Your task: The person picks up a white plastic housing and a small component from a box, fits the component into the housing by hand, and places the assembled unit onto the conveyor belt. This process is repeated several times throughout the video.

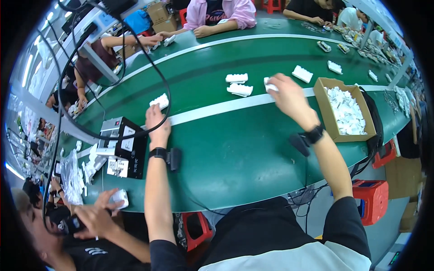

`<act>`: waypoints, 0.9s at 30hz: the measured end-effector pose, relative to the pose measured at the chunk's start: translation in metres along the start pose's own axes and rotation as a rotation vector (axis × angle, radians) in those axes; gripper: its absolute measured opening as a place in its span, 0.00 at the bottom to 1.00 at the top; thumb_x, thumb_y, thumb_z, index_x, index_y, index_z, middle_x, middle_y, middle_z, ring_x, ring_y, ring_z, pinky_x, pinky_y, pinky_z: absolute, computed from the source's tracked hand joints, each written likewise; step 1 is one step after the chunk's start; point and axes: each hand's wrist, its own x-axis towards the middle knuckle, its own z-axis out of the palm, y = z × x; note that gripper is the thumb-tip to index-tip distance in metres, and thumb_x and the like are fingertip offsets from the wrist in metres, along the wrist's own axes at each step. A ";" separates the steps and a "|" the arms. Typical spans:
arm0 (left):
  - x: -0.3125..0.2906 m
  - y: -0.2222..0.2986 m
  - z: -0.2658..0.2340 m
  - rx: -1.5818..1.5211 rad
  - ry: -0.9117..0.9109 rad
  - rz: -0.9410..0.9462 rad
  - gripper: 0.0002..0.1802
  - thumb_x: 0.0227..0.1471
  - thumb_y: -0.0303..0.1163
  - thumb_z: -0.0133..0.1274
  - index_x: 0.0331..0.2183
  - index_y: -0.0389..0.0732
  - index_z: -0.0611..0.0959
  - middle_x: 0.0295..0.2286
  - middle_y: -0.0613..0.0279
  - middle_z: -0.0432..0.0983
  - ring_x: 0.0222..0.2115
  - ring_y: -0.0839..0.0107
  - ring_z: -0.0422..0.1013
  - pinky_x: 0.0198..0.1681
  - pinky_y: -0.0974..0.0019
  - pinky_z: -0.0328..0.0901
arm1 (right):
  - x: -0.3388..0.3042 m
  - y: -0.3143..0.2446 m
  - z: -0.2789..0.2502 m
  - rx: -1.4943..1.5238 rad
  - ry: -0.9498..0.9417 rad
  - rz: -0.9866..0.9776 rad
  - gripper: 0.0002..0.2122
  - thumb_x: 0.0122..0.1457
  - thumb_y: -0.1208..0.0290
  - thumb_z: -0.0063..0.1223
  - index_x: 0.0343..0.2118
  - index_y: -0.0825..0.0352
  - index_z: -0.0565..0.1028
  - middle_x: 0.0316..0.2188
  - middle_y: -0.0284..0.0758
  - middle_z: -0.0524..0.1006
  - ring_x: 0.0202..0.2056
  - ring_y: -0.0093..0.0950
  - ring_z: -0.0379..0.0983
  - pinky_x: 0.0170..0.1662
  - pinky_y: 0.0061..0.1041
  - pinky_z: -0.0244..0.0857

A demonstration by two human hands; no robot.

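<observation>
My left hand (157, 125) reaches over the green table, its fingertips closed on a ribbed white plastic part (159, 101) near the white line. At centre right, my right hand (288, 97) grips another white plastic part (268, 84), mostly covered by the fingers. Between my hands, a white part with a scalloped edge (237, 78) lies just beyond a similar white part (240, 90). Past my right hand sits one more white part (302, 74). Both wrists wear black bands with small dark modules.
A cardboard box (333, 131) of small white pieces stands at my right. Left of me is a black and silver machine (122, 147), with a black cable (168, 86) looping overhead. A co-worker's hand (97, 219) is at lower left. Red stools (371, 203) stand below the table.
</observation>
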 end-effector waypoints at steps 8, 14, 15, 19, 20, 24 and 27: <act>0.037 0.007 0.011 0.122 -0.140 -0.112 0.23 0.58 0.35 0.60 0.55 0.47 0.78 0.54 0.60 0.75 0.60 0.55 0.67 0.63 0.29 0.57 | -0.145 0.180 -0.137 -0.535 -0.372 0.688 0.16 0.54 0.62 0.68 0.44 0.61 0.82 0.39 0.44 0.84 0.44 0.44 0.81 0.47 0.43 0.75; 0.001 0.083 -0.006 -0.119 -0.103 -0.047 0.24 0.52 0.37 0.65 0.51 0.44 0.81 0.47 0.58 0.78 0.53 0.50 0.70 0.60 0.38 0.61 | -0.145 0.167 -0.148 -0.393 -0.338 0.624 0.11 0.55 0.63 0.66 0.37 0.62 0.81 0.30 0.43 0.83 0.36 0.44 0.82 0.40 0.44 0.74; -0.003 0.097 -0.018 -0.200 -0.102 -0.022 0.23 0.52 0.36 0.65 0.50 0.44 0.82 0.46 0.58 0.78 0.52 0.49 0.71 0.59 0.40 0.62 | -0.146 0.173 -0.147 -0.407 -0.264 0.554 0.10 0.57 0.64 0.64 0.37 0.63 0.80 0.29 0.43 0.83 0.34 0.45 0.82 0.39 0.44 0.74; -0.020 0.128 -0.047 -0.360 -0.150 0.140 0.22 0.50 0.36 0.68 0.47 0.41 0.83 0.43 0.53 0.79 0.48 0.46 0.72 0.52 0.49 0.66 | -0.105 0.152 -0.148 -0.557 -0.174 0.494 0.09 0.63 0.70 0.56 0.41 0.66 0.83 0.36 0.51 0.83 0.41 0.52 0.80 0.46 0.48 0.74; -0.028 0.137 -0.051 -0.410 -0.175 0.161 0.22 0.50 0.37 0.69 0.46 0.40 0.83 0.44 0.52 0.79 0.47 0.46 0.72 0.52 0.49 0.66 | -0.100 0.154 -0.147 -0.552 -0.185 0.454 0.08 0.63 0.70 0.56 0.41 0.66 0.83 0.37 0.49 0.83 0.42 0.51 0.80 0.47 0.48 0.74; -0.049 0.159 -0.057 -0.550 -0.257 0.141 0.25 0.53 0.44 0.68 0.49 0.42 0.84 0.48 0.56 0.76 0.52 0.50 0.68 0.59 0.48 0.62 | -0.065 0.109 -0.133 -0.494 0.059 0.350 0.09 0.67 0.69 0.56 0.43 0.68 0.79 0.36 0.47 0.82 0.36 0.50 0.79 0.39 0.42 0.72; -0.059 0.166 -0.059 -0.633 -0.256 0.183 0.23 0.55 0.43 0.67 0.49 0.42 0.84 0.48 0.57 0.76 0.53 0.51 0.68 0.59 0.48 0.62 | -0.048 0.053 -0.114 -0.196 0.139 0.170 0.08 0.67 0.71 0.57 0.42 0.71 0.79 0.34 0.46 0.81 0.34 0.46 0.79 0.39 0.38 0.72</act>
